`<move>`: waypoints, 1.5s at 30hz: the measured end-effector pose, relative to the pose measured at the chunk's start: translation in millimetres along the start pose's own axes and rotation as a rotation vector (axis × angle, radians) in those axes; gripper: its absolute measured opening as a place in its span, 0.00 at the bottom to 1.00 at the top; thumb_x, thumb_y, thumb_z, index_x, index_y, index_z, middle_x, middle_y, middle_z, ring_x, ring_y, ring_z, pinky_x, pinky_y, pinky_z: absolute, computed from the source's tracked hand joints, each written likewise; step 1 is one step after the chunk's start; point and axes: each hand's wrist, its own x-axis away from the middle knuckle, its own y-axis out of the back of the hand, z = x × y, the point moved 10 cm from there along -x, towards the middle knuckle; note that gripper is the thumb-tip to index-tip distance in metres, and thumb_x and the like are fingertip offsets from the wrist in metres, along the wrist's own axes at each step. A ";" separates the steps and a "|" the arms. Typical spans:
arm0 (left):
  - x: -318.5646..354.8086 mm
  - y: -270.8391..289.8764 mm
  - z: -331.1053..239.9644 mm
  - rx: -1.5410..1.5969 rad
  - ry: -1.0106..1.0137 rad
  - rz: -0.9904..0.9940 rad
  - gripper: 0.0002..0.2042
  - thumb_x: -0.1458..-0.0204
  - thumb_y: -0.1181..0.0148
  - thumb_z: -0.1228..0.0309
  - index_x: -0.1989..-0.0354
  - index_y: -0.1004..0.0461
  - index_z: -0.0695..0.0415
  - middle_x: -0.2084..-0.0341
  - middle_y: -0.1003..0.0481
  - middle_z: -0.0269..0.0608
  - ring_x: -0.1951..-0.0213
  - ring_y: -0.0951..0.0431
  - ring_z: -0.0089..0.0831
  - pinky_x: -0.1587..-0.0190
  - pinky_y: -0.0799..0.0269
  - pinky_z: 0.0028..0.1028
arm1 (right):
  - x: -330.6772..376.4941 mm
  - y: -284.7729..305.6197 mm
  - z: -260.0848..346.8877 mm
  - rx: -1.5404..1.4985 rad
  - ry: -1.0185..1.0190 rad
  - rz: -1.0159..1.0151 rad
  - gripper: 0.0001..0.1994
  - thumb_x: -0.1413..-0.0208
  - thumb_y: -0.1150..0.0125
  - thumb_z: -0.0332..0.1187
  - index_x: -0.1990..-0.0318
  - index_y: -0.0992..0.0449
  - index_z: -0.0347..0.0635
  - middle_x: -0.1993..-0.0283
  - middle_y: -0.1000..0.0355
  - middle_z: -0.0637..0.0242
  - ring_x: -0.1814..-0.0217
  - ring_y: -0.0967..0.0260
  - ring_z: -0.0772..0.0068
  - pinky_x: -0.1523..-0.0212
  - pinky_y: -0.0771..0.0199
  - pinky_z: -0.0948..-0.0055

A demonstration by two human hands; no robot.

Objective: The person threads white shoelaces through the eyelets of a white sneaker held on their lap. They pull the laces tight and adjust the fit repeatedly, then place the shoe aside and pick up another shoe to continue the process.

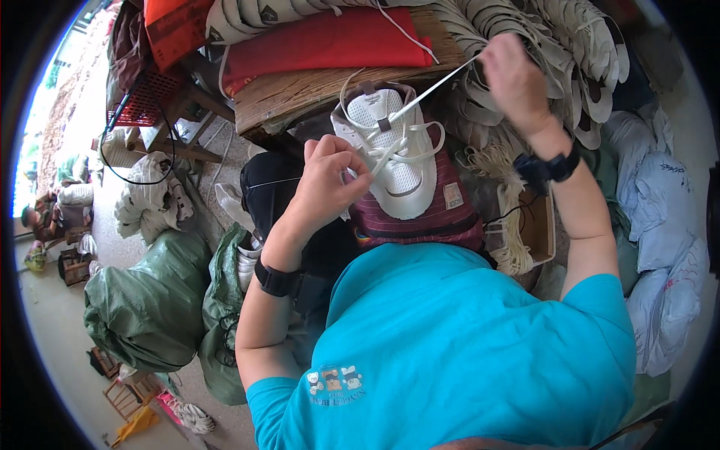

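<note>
A white sneaker point(405, 180) rests toe toward me on a maroon striped cloth point(420, 225) over my lap. Its shoelace point(439, 84) runs taut from the tongue up to my right hand point(516, 82), raised at the upper right with the fingers closed on the end. At the shoe's left side, my left hand point(334, 176) pinches a length of the lace close to the eyelets. More lace lies loosely crossed and looped over the tongue and the right side of the upper.
Beyond the shoe stands a wooden bench point(300, 94) with a red cloth point(322, 49) on it. Rows of shoe uppers point(547, 37) pile up at the upper right. A bundle of laces point(514, 225) hangs on my right. Green sacks point(150, 300) stand on the left, pale bags point(660, 210) far right.
</note>
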 end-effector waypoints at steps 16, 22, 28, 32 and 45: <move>-6.5 36.6 19.2 0.143 -0.001 -0.502 0.09 0.51 0.34 0.78 0.61 0.23 0.59 0.66 0.31 0.37 0.67 0.30 0.27 0.65 0.30 0.27 | 3.0 -15.5 -64.3 -0.386 -0.284 0.136 0.10 0.46 0.37 0.32 0.59 0.23 0.37 0.60 0.26 0.54 0.55 0.27 0.51 0.54 0.27 0.61; -20.1 32.0 -24.1 -0.115 -0.182 -0.413 0.11 0.55 0.31 0.74 0.62 0.24 0.58 0.66 0.32 0.43 0.65 0.29 0.39 0.60 0.29 0.35 | 38.2 -34.7 115.9 -0.610 0.054 0.482 0.11 0.49 0.31 0.35 0.66 0.27 0.39 0.64 0.32 0.60 0.63 0.31 0.57 0.59 0.30 0.64; -9.0 10.1 -16.7 -0.137 -0.156 -0.358 0.09 0.54 0.31 0.74 0.65 0.22 0.57 0.69 0.31 0.41 0.67 0.26 0.38 0.65 0.28 0.35 | 45.1 -43.4 114.8 -0.651 0.071 0.514 0.10 0.49 0.34 0.31 0.65 0.29 0.39 0.65 0.30 0.63 0.64 0.30 0.59 0.59 0.31 0.63; -10.9 8.3 -18.3 -0.143 -0.202 -0.389 0.07 0.51 0.32 0.73 0.66 0.22 0.59 0.72 0.31 0.41 0.70 0.27 0.37 0.66 0.28 0.34 | 50.9 -60.3 99.0 -0.928 -0.314 0.737 0.08 0.45 0.36 0.31 0.63 0.28 0.38 0.66 0.27 0.63 0.64 0.27 0.66 0.62 0.29 0.68; -20.4 4.0 0.3 -0.292 0.081 -0.051 0.11 0.45 0.35 0.63 0.68 0.22 0.59 0.73 0.26 0.44 0.69 0.22 0.42 0.66 0.27 0.35 | 48.9 -67.5 101.3 -1.054 -0.219 0.910 0.08 0.39 0.40 0.33 0.62 0.22 0.36 0.67 0.24 0.69 0.62 0.27 0.77 0.59 0.29 0.73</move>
